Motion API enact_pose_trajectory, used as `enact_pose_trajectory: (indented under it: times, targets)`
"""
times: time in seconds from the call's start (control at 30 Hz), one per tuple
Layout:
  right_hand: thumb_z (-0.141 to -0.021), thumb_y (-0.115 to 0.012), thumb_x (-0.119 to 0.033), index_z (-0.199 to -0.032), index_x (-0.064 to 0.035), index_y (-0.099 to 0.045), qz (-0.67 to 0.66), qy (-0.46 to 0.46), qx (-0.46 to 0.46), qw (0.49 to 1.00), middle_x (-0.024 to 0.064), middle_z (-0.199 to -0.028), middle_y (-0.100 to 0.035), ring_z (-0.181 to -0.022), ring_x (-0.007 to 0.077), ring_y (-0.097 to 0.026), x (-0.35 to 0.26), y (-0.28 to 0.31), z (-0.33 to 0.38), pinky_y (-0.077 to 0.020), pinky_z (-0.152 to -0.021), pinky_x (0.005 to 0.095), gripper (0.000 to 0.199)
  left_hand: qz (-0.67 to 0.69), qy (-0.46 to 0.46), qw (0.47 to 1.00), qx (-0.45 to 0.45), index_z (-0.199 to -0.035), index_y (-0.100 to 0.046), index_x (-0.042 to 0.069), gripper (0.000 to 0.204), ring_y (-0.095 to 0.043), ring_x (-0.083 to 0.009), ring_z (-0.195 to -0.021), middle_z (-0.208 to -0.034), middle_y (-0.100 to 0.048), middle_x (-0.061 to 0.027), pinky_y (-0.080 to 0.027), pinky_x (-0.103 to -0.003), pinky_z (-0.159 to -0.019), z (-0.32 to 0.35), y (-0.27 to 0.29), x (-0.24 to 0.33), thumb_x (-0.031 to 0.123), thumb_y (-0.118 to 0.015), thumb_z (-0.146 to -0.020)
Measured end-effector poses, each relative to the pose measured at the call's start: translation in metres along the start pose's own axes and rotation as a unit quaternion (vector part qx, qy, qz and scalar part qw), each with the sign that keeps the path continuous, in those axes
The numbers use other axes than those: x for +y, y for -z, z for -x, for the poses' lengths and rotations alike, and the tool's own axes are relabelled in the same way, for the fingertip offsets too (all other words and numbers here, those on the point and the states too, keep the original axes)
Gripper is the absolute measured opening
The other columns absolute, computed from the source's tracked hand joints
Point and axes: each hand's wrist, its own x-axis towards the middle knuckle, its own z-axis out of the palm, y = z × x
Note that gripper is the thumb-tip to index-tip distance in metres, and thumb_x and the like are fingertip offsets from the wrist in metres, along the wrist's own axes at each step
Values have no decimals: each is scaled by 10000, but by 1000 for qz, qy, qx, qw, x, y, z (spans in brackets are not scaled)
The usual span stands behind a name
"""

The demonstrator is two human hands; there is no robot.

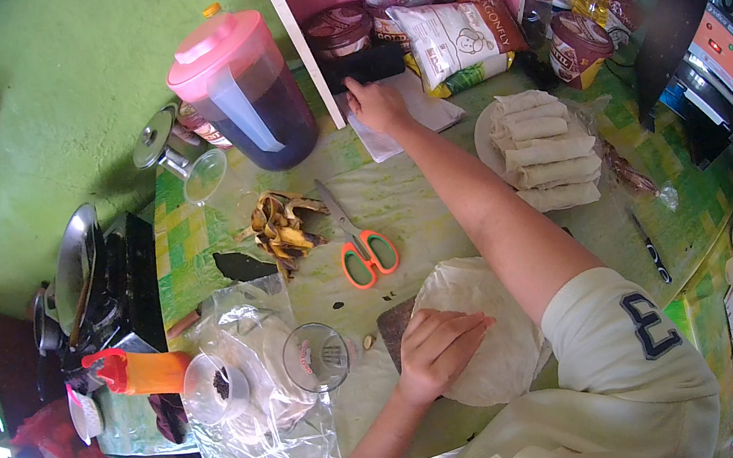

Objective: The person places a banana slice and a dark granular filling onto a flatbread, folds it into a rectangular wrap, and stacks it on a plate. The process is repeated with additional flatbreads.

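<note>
My right hand (379, 105) reaches to the back of the table, one finger stretched out against the lower edge of a flat black phone-like object (369, 66). Its other fingers are mostly hidden, and I see nothing held in them. My left hand (442, 350) is closed, fingers bent and pressed together, over a thin round pale wrapper (502, 375). Whatever the left fingers hold, if anything, is hidden beneath them. A dark board (393, 329) shows from under the wrapper's left side. Orange-handled scissors (361, 244) lie farther off. Rolled wrappers (549, 150) are stacked on a plate (487, 141) at the right.
A pink-lidded pitcher (248, 104) of dark liquid stands back left. Banana peels (281, 227) lie by the scissors. Nearer are a clear glass (317, 358), a plastic tub (216, 389), an orange squeeze bottle (146, 371) and plastic sheeting (269, 433). A knife (652, 248) lies right.
</note>
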Motion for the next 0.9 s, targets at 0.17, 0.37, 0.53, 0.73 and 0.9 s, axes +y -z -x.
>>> enact_pose_trajectory:
  times: [0.17,0.37,0.53,0.73,0.9]
  targets:
    - [-935,-518,-309,-1356,-233,-541,-9,6,-5,1000,190,-863,-699,-794,392,-685,2,0,-1,-534,-722,528,428,-10,-6,1000,3,-884,-714,23,241,-666,-197,-765,-922,-710,-72,-478,-302,-627,0,-1,0,9,-795,-658]
    - [-927,-525,-307,-1410,-305,-497,-10,-4,-16,1000,186,-873,-697,-790,391,-680,0,2,0,-541,-723,512,484,4,18,1000,2,-908,-713,1,254,-678,-196,-761,-941,-713,-80,-485,-297,-627,0,0,0,-25,-795,-668]
    - [-921,-533,-312,-1420,-316,-486,10,-3,-25,1000,175,-867,-698,-781,384,-680,-4,5,1,-540,-711,512,502,5,18,1000,13,-933,-713,-2,266,-677,-192,-761,-977,-717,-90,-487,-292,-629,0,-1,0,-19,-792,-679]
    - [-915,-539,-308,-1363,-287,-542,9,12,-5,1000,167,-857,-699,-777,380,-680,0,1,0,-539,-690,518,448,-9,23,1000,3,-942,-716,1,269,-667,-185,-757,-1001,-716,-96,-485,-290,-628,-4,-1,1,-10,-791,-683]
    - [-906,-550,-291,-1312,-251,-589,-5,18,9,1000,170,-887,-700,-803,382,-680,2,0,0,-535,-710,521,410,-5,-1,1000,-15,-917,-718,1,254,-668,-195,-757,-971,-713,-90,-481,-299,-625,0,-1,-2,30,-777,-672]
